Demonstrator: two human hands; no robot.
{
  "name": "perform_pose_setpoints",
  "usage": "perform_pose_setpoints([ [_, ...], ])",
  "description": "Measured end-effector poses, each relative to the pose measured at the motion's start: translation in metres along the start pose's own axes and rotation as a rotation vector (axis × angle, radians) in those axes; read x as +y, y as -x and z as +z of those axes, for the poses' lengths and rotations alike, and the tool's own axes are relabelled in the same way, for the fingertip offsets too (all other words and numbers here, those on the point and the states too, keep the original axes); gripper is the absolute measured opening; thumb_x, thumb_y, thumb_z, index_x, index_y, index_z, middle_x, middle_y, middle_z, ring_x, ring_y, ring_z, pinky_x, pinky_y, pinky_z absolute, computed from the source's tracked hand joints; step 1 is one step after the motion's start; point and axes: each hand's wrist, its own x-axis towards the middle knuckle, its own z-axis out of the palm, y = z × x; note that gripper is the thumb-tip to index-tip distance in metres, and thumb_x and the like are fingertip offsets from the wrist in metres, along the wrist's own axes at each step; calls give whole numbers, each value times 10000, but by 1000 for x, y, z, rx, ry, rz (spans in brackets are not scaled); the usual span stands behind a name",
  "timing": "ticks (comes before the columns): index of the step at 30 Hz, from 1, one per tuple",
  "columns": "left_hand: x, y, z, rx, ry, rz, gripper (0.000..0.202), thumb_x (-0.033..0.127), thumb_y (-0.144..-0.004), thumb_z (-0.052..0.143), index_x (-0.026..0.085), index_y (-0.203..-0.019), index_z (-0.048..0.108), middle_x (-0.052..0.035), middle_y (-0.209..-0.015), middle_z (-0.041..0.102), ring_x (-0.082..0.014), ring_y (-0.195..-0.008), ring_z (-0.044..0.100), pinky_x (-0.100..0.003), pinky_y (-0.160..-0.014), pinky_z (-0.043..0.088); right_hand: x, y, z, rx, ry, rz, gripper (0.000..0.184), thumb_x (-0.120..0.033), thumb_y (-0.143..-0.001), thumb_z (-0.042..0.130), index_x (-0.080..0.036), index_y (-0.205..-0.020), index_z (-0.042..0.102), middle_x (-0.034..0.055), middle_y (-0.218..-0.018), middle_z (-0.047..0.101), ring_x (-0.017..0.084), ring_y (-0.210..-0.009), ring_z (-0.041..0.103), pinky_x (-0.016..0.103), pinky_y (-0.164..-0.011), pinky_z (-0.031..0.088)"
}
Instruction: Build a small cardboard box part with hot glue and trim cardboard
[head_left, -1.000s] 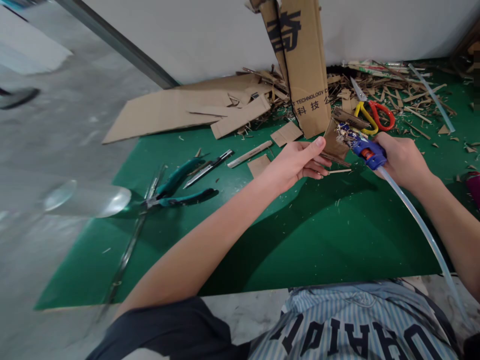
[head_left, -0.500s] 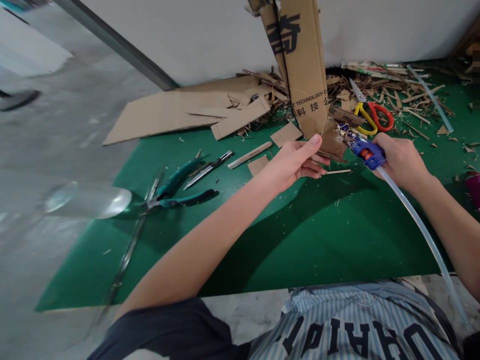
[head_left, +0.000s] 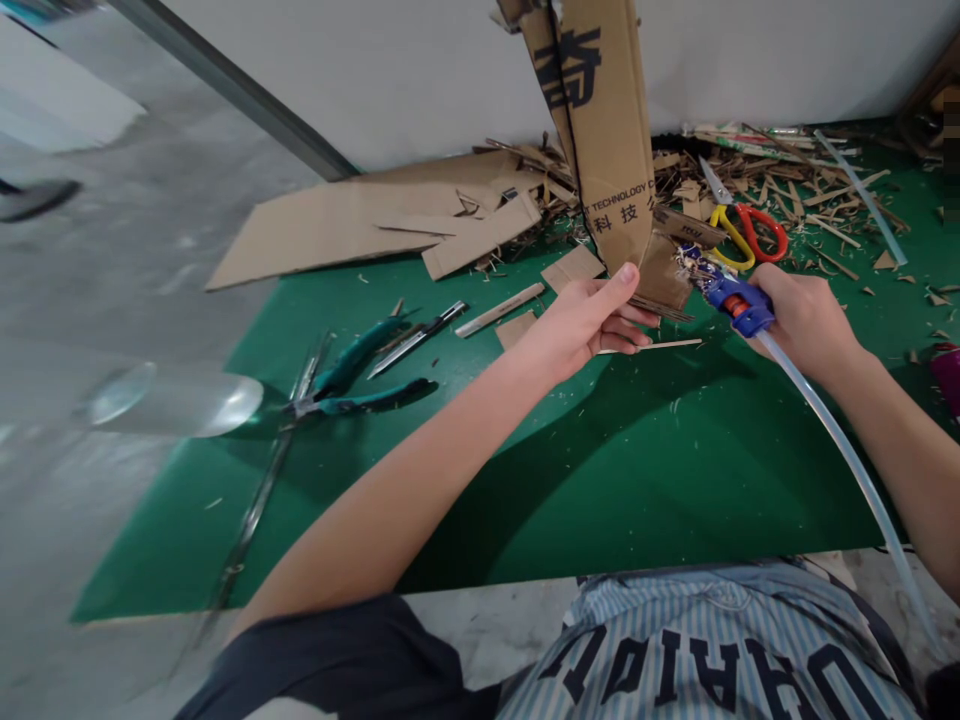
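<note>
My left hand (head_left: 589, 318) is closed on the lower end of a tall brown cardboard piece (head_left: 619, 130) printed with black characters, the thumb on its face and the fingers curled below. A layered cardboard base (head_left: 664, 275) juts out at its foot. In my right hand (head_left: 806, 315) is a blue hot glue gun (head_left: 739, 300), its nozzle crusted with glue and cardboard bits and pointing at that base. Out of its back trails a long translucent glue stick (head_left: 832, 425). Under my left fingers lies a thin cardboard strip (head_left: 675, 344) on the green table.
Scissors (head_left: 761, 233) with yellow and red handles lie behind the glue gun, among cardboard scraps (head_left: 787, 190). On the left are green-handled pliers (head_left: 352, 400), a utility knife (head_left: 416, 340) and a clear cylinder (head_left: 180, 400). A flat cardboard sheet (head_left: 300, 235) lies at the back left.
My left thumb and the cardboard base have shifted slightly left and down. The glue gun has barely moved, its nozzle still close to the base.
</note>
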Motion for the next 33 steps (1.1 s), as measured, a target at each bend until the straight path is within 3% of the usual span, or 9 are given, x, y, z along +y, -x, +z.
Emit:
perform_pose_setpoints([
  [7, 4, 3, 3, 38, 10, -3, 630, 666, -845, 683, 154, -1208, 634, -60, -774, 782, -131, -559, 720, -177, -507, 571, 0, -1, -1, -46, 36, 33, 195, -384, -788, 590, -246, -832, 459, 42, -639, 540, 226, -553, 551, 351, -544, 333],
  [15, 5, 4, 4, 62, 5, 2, 602, 654, -873, 661, 141, -1188, 655, -60, -775, 780, -115, -534, 699, -166, -498, 560, -4, -4, -3, -77, 44, 69, 258, -455, -781, 503, -267, -801, 328, 11, -608, 473, 179, -516, 433, 316, -519, 272],
  [21, 7, 3, 5, 78, 6, -18, 592, 650, -866, 671, 134, -1156, 678, -61, -756, 775, -105, -520, 685, -162, -494, 546, -2, -2, -2, -67, 103, 20, 187, -405, -813, 526, -233, -882, 508, 39, -638, 573, 205, -540, 501, 321, -530, 289],
  [26, 3, 0, 4, 77, -3, -22, 616, 680, -836, 680, 120, -1092, 700, -81, -765, 778, -113, -536, 691, -174, -508, 550, -1, 1, 1, -50, 112, -53, 320, -384, -849, 530, -202, -1103, 600, 86, -786, 699, 247, -650, 618, 337, -574, 349],
  [33, 4, 0, 4, 80, -16, -15, 641, 693, -840, 667, 114, -1112, 705, -80, -775, 779, -105, -532, 685, -170, -506, 545, 2, 0, 3, -57, 171, -8, 283, -373, -821, 542, -199, -1034, 604, 75, -727, 670, 231, -594, 580, 333, -561, 322],
])
